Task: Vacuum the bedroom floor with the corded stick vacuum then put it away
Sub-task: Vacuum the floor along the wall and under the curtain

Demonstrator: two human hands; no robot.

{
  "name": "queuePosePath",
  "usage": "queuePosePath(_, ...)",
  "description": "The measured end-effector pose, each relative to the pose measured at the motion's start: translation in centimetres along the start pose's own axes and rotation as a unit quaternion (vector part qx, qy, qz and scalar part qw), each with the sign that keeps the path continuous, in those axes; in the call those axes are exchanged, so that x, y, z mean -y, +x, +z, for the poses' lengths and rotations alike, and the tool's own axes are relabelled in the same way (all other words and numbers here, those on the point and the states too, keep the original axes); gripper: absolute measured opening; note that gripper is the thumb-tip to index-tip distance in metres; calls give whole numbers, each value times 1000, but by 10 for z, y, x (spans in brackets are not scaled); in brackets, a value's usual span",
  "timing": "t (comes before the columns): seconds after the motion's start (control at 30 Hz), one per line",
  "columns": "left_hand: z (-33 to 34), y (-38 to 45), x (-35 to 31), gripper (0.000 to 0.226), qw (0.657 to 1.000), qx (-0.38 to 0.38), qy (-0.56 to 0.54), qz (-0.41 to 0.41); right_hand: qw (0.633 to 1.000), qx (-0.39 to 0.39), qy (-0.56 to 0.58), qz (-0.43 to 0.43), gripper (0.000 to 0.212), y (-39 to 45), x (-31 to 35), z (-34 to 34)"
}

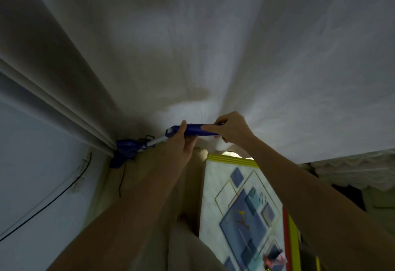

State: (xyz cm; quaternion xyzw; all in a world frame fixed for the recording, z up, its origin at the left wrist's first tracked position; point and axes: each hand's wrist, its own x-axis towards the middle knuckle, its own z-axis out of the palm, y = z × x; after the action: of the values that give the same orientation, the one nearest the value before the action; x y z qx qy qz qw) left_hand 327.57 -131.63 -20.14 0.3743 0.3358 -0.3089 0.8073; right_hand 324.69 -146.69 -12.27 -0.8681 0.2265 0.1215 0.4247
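Observation:
The blue stick vacuum (193, 131) lies almost level in front of me, its handle toward the right. A white tube runs down-left to the blue vacuum body (124, 152), which sits low in the corner where wall and curtain meet. My left hand (181, 144) grips the lower end of the handle from below, thumb over the top. Over the handle's upper end, my right hand (230, 128) has its fingers curled from above. A black cord (121, 176) hangs from the body toward the floor.
A white curtain (213, 46) hangs close ahead and fills the upper view. A pale wall (32, 164) with another black cable (53, 198) is at the left. A patterned mat with yellow edging (241, 206) lies below. Lace-trimmed fabric (352, 174) is at the right.

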Motion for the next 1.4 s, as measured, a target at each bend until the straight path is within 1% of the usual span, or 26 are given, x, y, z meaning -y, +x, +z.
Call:
queuePosePath(0.07, 10, -14, 1, 23, 999, 26, -9, -15, 999, 12, -31, -12, 33, -4, -7, -7)
queuePosePath(0.1, 16, -18, 1, 17, 999, 29, -12, -22, 999, 14, -43, -21, 34, -7, -10, -12)
queuePosePath(0.13, 22, -22, 4, 16, 999, 25, -26, -29, 998, 15, -51, -29, 36, -10, -13, -18)
queuePosePath(0.23, 34, -34, 11, 34, 997, 32, -52, -55, 995, 27, -79, -47, 38, -18, -14, -44)
queuePosePath(0.3, 45, -39, 16, 39, 996, 37, -47, -59, 986, 46, -141, -70, 41, -21, -11, -60)
queuePosePath(0.37, 54, -40, 21, 36, 996, 46, -54, -61, 966, 48, -237, -90, 45, -21, -8, -68)
queuePosePath(0.43, 57, -42, 20, 27, 996, 47, -53, -61, 943, 34, -315, -104, 46, -21, -6, -67)
queuePosePath(0.5, 56, -39, 17, 19, 997, 46, -40, -50, 918, 15, -373, -133, 45, -20, -4, -61)
queuePosePath(0.6, 50, -36, 6, 21, 998, 48, -28, -26, 878, 8, -439, -191, 46, -16, 4, -51)
queuePosePath(0.67, 42, -32, -1, 21, 999, 43, -27, -14, 862, 23, -457, -220, 49, -11, 13, -45)
queuePosePath(0.73, 33, -28, -5, 23, 999, 32, -24, -6, 850, 52, -470, -231, 50, -6, 21, -38)
queuePosePath(0.83, 14, -22, -4, 29, 999, 14, -37, -9, 832, 101, -503, -212, 48, -1, 28, -18)
queuePosePath(0.87, 6, -19, -3, 31, 999, 12, -43, -6, 830, 106, -509, -201, 47, -2, 29, -7)
queuePosePath(0.9, 2, -18, -3, 36, 998, 17, -57, 3, 835, 96, -506, -194, 46, -4, 28, 3)
queuePosePath(0.93, 0, -17, -5, 42, 997, 23, -74, 18, 842, 72, -498, -192, 45, -6, 27, 11)
queuePosePath(0.97, 0, -17, -8, 42, 995, 28, -89, 32, 848, 39, -490, -198, 45, -7, 26, 17)
queuePosePath(1.03, 2, -13, -13, 27, 994, 16, -94, 45, 847, -13, -488, -211, 48, -9, 26, 21)
queuePosePath(1.07, 4, -16, -16, 20, 995, 9, -88, 45, 844, -21, -491, -214, 49, -10, 26, 20)
queuePosePath(1.1, 5, -18, -16, 17, 996, 7, -77, 46, 842, -21, -494, -215, 51, -12, 24, 19)
queuePosePath(1.23, -4, -30, 0, 19, 999, 1, -18, 38, 831, -18, -509, -224, 55, -21, 11, 16)
queuePosePath(1.27, -5, -32, 2, 25, 999, 6, -18, 31, 829, -18, -511, -227, 55, -25, 9, 15)
queuePosePath(1.3, -4, -34, 4, 35, 999, 18, -47, -16, 827, -17, -511, -231, 55, -29, 9, 13)
queuePosePath(1.33, -1, -42, 1, 45, 998, 22, -44, -48, 826, -16, -512, -236, 54, -33, 11, 11)
queuePosePath(1.37, 2, -49, 3, 46, 998, 14, -46, -38, 825, -16, -513, -239, 54, -38, 15, 9)
queuePosePath(1.4, 0, -61, 2, 37, 999, 5, -30, -23, 822, -17, -515, -242, 53, -43, 19, 7)
